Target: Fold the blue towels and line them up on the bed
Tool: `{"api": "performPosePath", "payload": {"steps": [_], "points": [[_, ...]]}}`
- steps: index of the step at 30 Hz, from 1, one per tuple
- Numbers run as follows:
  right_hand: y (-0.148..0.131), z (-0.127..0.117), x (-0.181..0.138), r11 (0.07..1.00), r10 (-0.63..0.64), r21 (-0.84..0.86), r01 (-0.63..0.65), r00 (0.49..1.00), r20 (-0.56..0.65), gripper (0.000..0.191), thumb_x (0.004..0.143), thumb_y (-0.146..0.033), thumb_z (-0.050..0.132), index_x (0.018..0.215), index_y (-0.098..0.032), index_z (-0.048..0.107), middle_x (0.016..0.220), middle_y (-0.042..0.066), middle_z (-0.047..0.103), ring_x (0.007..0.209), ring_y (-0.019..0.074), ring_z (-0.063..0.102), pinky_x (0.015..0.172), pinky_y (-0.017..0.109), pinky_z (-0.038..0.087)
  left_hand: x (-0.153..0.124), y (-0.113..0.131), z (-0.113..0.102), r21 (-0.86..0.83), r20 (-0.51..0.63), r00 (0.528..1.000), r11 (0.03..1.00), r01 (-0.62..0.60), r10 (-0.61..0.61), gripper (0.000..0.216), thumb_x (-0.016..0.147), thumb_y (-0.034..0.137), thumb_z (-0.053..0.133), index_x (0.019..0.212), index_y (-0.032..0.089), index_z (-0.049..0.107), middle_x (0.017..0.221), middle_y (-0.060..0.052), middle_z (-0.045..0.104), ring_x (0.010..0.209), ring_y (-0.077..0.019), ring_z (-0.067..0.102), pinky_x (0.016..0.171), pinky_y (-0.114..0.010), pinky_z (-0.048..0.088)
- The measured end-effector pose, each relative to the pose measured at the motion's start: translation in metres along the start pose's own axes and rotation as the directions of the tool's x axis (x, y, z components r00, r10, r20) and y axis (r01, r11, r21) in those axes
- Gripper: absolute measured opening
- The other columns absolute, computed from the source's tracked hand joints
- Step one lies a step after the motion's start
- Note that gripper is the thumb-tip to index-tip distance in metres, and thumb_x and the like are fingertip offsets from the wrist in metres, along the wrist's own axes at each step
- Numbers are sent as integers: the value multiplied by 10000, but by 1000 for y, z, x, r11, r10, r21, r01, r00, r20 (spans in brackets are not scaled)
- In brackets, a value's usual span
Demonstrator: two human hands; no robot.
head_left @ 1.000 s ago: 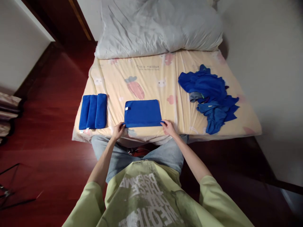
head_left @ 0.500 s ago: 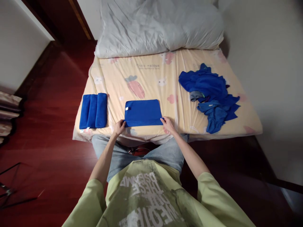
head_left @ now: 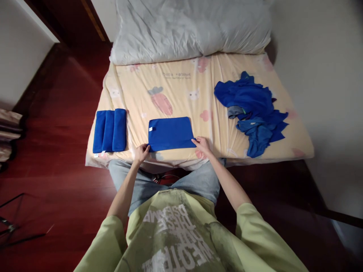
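A blue towel [head_left: 170, 132] with a small white tag lies flat near the front edge of the bed, its near strip folded over. My left hand [head_left: 142, 152] pinches its near left corner. At the near right corner, the fingers of my right hand [head_left: 201, 144] are closed on the cloth. To the left sit several folded blue towels [head_left: 109, 130] in a neat row, with white tags at their near ends. A crumpled heap of blue cloths [head_left: 249, 105] lies to the right, with a greyish piece among them.
The bed [head_left: 130, 92] has a cream sheet printed with carrots and rabbits. A grey-white quilt [head_left: 193, 30] is bunched along its far side. A wall stands close on the right. Black metal legs [head_left: 11, 226] rest on the dark red floor at the left.
The view has shifted slightly. Both hands keep hold of the towel's near corners, and the towel, the folded row and the heap look the same.
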State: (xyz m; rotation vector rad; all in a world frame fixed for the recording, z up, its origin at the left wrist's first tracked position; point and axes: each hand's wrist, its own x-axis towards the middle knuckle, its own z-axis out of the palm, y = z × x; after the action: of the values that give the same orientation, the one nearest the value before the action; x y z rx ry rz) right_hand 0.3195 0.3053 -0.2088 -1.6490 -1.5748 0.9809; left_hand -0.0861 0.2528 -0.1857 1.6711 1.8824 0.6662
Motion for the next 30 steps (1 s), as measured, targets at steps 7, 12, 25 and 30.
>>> {"api": "performPosePath", "payload": {"steps": [7, 12, 25, 30], "points": [[4, 6, 0, 999, 13, 45, -9, 996, -90, 497, 780, -699, 681, 768, -202, 677, 758, 89, 740, 706, 229, 685, 614, 293, 496, -1, 2, 3, -2, -50, 999, 1000, 15, -16, 313, 885, 463, 542, 885, 184, 685, 736, -67, 692, 708, -229, 666, 673, -305, 481], [4, 9, -2, 1000, 2, -9, -3, 991, -134, 492, 813, -687, 651, 815, -198, 709, 777, 90, 743, 709, 227, 684, 654, 308, 498, -1, -2, 9, -20, -92, 995, 999, -39, 37, 297, 906, 457, 548, 955, 195, 678, 775, -69, 697, 718, -224, 663, 706, -314, 505], [-8, 18, -19, 996, 42, -66, -58, 974, -222, 521, 906, -687, 566, 963, -194, 726, 832, 92, 752, 630, 210, 635, 599, 302, 454, 0, -6, 21, -12, -189, 979, 996, -86, 82, 245, 945, 394, 517, 981, 197, 658, 867, -95, 693, 812, -241, 660, 803, -353, 526], [-10, 19, -16, 993, 20, -111, -45, 976, -217, 461, 912, -629, 603, 923, -186, 731, 879, 123, 761, 736, 246, 680, 681, 328, 497, 1, -7, 18, 33, -170, 983, 997, -67, 72, 234, 916, 404, 550, 934, 199, 663, 822, -90, 686, 791, -249, 658, 778, -358, 523]]}}
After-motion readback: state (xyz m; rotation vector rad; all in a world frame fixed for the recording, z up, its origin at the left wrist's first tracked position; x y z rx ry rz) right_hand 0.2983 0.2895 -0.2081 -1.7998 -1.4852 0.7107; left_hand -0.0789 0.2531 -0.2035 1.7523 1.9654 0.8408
